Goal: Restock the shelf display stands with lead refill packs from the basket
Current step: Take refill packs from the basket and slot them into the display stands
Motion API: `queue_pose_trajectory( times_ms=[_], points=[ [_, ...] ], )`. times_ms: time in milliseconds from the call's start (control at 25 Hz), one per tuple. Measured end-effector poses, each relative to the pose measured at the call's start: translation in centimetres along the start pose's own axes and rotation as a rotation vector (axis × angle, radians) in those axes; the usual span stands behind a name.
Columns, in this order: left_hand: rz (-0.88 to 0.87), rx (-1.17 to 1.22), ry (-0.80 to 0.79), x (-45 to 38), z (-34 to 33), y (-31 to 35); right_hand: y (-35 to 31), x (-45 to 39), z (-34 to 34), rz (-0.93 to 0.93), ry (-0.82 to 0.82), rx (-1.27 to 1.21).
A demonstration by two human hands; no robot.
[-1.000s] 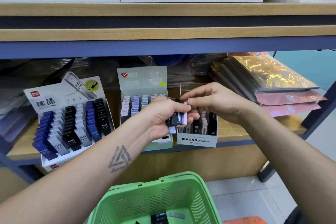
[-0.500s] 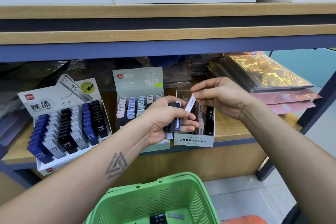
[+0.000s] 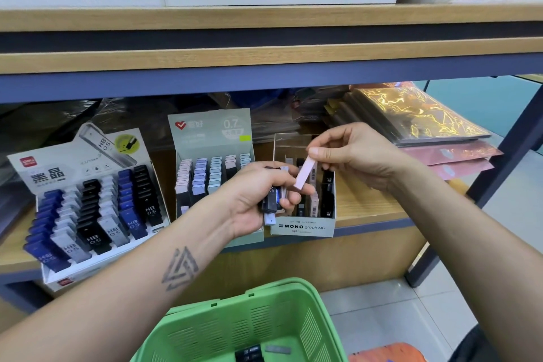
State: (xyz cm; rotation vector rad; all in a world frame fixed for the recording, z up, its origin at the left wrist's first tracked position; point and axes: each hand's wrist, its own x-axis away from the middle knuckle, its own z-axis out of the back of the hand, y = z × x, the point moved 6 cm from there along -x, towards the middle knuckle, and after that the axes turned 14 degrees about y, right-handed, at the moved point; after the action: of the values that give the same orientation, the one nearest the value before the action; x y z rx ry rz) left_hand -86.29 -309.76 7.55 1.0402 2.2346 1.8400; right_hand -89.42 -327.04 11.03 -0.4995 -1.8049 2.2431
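My right hand (image 3: 357,157) pinches one slim pink lead refill pack (image 3: 305,172) by its upper end, thumb and forefinger closed on it, the pack tilted with its lower end over the open top of the MONO graph stand (image 3: 302,229). My left hand (image 3: 257,200) is curled round a small bundle of packs (image 3: 271,200), dark and white, smooth hard plastic, one white end poking out below my palm. The stand's clear wall rises behind my fingers; its compartments are partly filled, with room between the standing packs.

The stand sits at the front edge of the wooden shelf (image 3: 367,209), just beside the pale green 0.7 stand (image 3: 210,138), whose rows are pastel-capped. Further left, the tilted HB 0.5 stand (image 3: 88,214) holds blue, black and grey packs. The shelf above hangs low overhead.

Below my forearms, the green slotted plastic basket (image 3: 244,323) holds a few more packs at its bottom.
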Motion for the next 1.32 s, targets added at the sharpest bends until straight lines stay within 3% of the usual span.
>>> queue_pose_trajectory(
  times_ms=[200,360,600,720,840,1320],
  points=[
    [-0.022,-0.021,0.004,-0.1,-0.1,-0.1,0.4,0.1,0.1,-0.052,-0.011,-0.065],
    [-0.107,-0.072,0.111,-0.5,0.2,0.6,0.0,0.3,0.4,-0.092,-0.004,-0.113],
    [-0.166,-0.076,0.203,-0.9,0.0,1.1,-1.1,-0.1,1.6,-0.028,0.127,-0.027],
    [-0.138,-0.038,0.207,-1.0,0.0,1.1,-1.5,-0.4,3.1,0.086,0.252,0.247],
    [-0.131,-0.035,0.199,-1.0,0.1,1.1,-1.1,-0.8,3.2,0.151,0.276,0.465],
    [-0.096,-0.054,0.176,-0.9,0.8,0.8,-0.3,-0.9,0.1,0.357,0.243,0.902]
  ],
)
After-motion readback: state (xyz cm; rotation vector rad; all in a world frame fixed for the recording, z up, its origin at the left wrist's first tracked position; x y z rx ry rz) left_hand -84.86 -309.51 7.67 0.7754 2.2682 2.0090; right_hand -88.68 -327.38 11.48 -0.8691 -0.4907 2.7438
